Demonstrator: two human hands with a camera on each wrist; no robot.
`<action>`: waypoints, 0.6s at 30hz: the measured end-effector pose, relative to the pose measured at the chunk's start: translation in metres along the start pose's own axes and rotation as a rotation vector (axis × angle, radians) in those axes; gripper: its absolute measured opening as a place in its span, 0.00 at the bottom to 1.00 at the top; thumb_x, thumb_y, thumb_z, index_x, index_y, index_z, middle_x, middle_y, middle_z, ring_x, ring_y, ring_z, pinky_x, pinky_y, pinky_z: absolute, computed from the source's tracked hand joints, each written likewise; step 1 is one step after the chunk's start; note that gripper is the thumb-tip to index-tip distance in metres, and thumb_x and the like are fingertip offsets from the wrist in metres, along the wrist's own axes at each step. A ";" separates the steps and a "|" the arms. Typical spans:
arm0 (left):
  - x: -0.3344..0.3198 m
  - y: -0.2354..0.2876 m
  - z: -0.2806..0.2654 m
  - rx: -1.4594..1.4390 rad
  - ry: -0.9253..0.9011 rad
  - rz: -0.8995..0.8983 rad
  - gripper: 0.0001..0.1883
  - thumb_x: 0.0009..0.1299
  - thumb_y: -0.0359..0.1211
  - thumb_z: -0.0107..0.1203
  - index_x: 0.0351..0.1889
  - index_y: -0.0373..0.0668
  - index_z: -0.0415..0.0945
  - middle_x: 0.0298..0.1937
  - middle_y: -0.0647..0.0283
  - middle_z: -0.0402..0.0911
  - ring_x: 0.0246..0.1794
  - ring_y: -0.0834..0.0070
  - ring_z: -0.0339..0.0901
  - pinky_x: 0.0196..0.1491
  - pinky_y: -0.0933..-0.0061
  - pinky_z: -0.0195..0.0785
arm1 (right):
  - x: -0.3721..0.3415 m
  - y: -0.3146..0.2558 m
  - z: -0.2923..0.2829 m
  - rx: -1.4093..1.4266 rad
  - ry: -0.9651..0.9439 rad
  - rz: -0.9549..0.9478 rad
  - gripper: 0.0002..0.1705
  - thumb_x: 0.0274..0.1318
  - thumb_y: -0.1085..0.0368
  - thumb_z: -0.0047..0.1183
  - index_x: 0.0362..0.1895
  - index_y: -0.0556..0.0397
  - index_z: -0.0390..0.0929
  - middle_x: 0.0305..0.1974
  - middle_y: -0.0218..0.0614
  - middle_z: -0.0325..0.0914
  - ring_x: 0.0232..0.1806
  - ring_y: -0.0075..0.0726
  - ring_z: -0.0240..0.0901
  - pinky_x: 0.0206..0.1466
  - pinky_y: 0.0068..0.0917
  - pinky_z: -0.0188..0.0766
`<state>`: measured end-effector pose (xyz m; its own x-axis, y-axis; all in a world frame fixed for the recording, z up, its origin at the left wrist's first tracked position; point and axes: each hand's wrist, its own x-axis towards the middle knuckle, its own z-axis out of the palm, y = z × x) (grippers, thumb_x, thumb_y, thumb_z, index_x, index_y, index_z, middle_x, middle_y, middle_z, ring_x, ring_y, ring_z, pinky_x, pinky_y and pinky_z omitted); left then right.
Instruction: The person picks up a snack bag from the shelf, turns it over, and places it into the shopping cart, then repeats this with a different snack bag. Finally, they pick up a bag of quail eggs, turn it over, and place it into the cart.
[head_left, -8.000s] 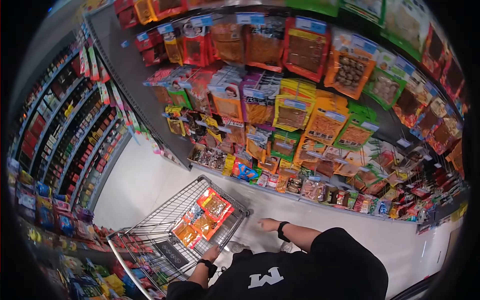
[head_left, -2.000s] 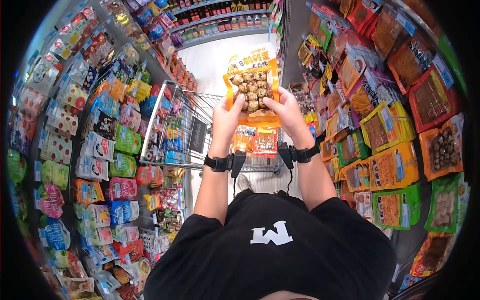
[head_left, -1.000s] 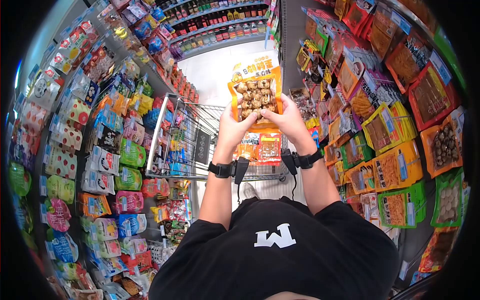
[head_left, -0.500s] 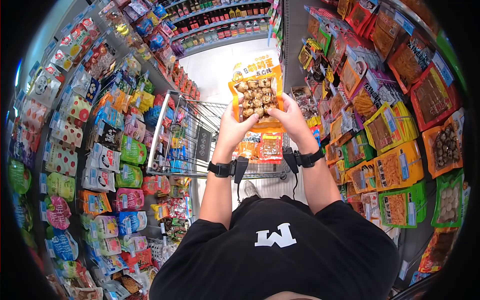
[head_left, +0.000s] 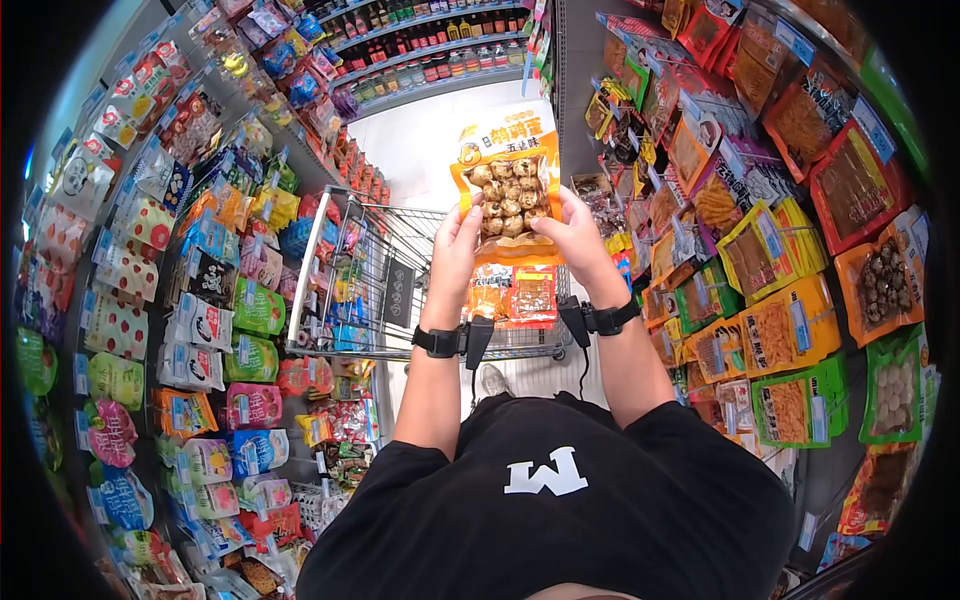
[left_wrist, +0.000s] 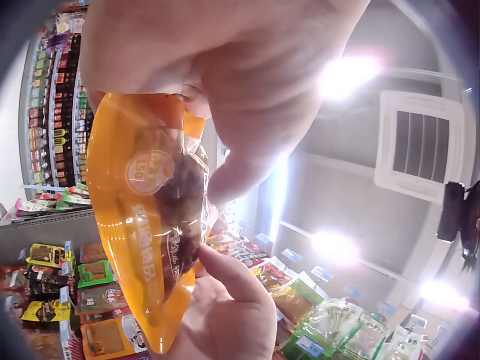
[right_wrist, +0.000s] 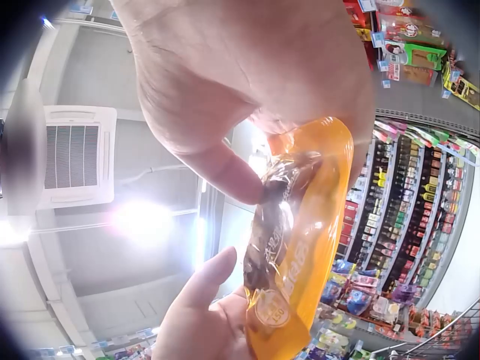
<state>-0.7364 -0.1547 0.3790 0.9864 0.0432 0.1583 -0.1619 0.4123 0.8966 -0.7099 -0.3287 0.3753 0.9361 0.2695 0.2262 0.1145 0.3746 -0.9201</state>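
Note:
An orange-edged bag (head_left: pixel 512 196) with a clear window full of small brown speckled balls is held up between both hands in the head view. The left hand (head_left: pixel 457 250) grips its left edge, thumb on the front. At the right edge the right hand (head_left: pixel 580 238) pinches it, thumb near the window's lower corner. The left wrist view shows the bag (left_wrist: pixel 139 225) side-on, with the left hand (left_wrist: pixel 217 82) round one edge. In the right wrist view the bag (right_wrist: pixel 307 232) is pinched by the right hand (right_wrist: pixel 247 90).
A wire shopping cart (head_left: pixel 385 215) stands beyond the body, with orange and red packets (head_left: pixel 532 295) in it. Hanging snack bags (head_left: pixel 790 325) line the right side and more pouches (head_left: pixel 255 358) the left. Bottle shelves (head_left: pixel 430 60) stand at the far end, past pale floor (head_left: pixel 400 135).
From shelf-side with the hands apart, the view has turned along the aisle, and both hands came to hold the bag. In the last half second the left thumb shifted left, off the window's lower part.

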 end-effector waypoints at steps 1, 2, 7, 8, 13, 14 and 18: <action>0.003 -0.004 -0.001 0.039 -0.018 0.021 0.21 0.73 0.31 0.51 0.60 0.30 0.66 0.54 0.57 0.76 0.52 0.78 0.74 0.54 0.76 0.68 | -0.001 0.000 -0.001 0.007 0.016 0.007 0.26 0.52 0.77 0.50 0.58 0.60 0.65 0.53 0.36 0.73 0.53 0.28 0.71 0.57 0.26 0.67; 0.003 -0.007 -0.002 0.040 -0.019 0.021 0.21 0.73 0.31 0.51 0.60 0.30 0.66 0.54 0.57 0.76 0.52 0.78 0.74 0.54 0.76 0.68 | -0.001 -0.001 -0.001 0.007 0.016 0.007 0.26 0.52 0.77 0.50 0.58 0.60 0.65 0.53 0.36 0.73 0.53 0.28 0.71 0.57 0.26 0.67; 0.005 -0.006 0.000 0.249 -0.009 0.076 0.21 0.71 0.30 0.54 0.59 0.30 0.67 0.54 0.57 0.76 0.52 0.78 0.73 0.55 0.76 0.67 | -0.003 -0.004 -0.004 -0.037 0.018 0.001 0.27 0.51 0.77 0.50 0.59 0.59 0.65 0.53 0.37 0.74 0.53 0.28 0.71 0.56 0.26 0.68; 0.005 -0.007 0.000 0.250 -0.010 0.077 0.21 0.71 0.30 0.54 0.59 0.30 0.67 0.54 0.57 0.76 0.52 0.78 0.73 0.55 0.76 0.67 | -0.003 -0.004 -0.004 -0.036 0.018 0.000 0.27 0.51 0.77 0.50 0.59 0.59 0.65 0.53 0.37 0.74 0.53 0.28 0.71 0.56 0.26 0.68; 0.001 -0.003 0.007 0.225 -0.027 0.076 0.21 0.70 0.30 0.55 0.59 0.29 0.67 0.53 0.58 0.77 0.49 0.79 0.74 0.53 0.76 0.68 | -0.005 -0.006 -0.006 -0.008 0.018 -0.001 0.28 0.53 0.75 0.52 0.61 0.59 0.63 0.53 0.37 0.74 0.53 0.28 0.71 0.56 0.27 0.68; 0.001 -0.003 0.008 0.226 -0.028 0.074 0.21 0.70 0.30 0.55 0.59 0.29 0.67 0.53 0.58 0.77 0.49 0.79 0.74 0.53 0.76 0.68 | -0.005 -0.005 -0.007 -0.006 0.020 -0.001 0.28 0.53 0.75 0.52 0.61 0.59 0.63 0.53 0.37 0.74 0.53 0.28 0.71 0.56 0.27 0.68; 0.003 -0.005 0.005 0.246 -0.028 0.068 0.22 0.70 0.30 0.55 0.60 0.30 0.67 0.52 0.58 0.77 0.49 0.78 0.74 0.53 0.76 0.69 | -0.004 -0.001 -0.010 0.006 0.007 -0.039 0.28 0.54 0.75 0.52 0.60 0.60 0.64 0.52 0.38 0.74 0.52 0.28 0.72 0.56 0.27 0.68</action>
<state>-0.7323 -0.1617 0.3770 0.9726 0.0363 0.2297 -0.2325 0.1749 0.9567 -0.7106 -0.3393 0.3720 0.9331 0.2488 0.2595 0.1488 0.3899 -0.9088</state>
